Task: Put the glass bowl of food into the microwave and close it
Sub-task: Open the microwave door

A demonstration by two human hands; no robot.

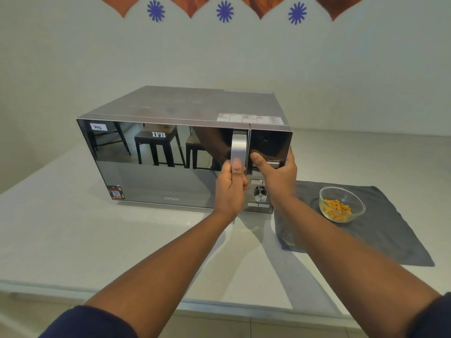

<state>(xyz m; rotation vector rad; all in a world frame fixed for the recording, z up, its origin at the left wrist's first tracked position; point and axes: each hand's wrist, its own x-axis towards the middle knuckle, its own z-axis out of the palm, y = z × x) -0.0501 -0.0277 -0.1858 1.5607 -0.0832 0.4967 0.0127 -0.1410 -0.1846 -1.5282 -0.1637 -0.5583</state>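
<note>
A mirror-fronted microwave (156, 167) stands on the white counter with its door shut. My left hand (230, 189) is wrapped around the lower part of the vertical silver door handle (238, 147). My right hand (278, 174) presses flat against the control panel, thumb on the front and fingers around the right edge. The glass bowl (342, 204) holds orange-yellow food and sits to the right of the microwave, apart from both hands.
The bowl rests on a dark grey cloth mat (380, 235) spread on the counter (73, 240). A round knob (260, 194) sits low on the control panel. A wall stands close behind the microwave. The counter's front edge runs below my forearms.
</note>
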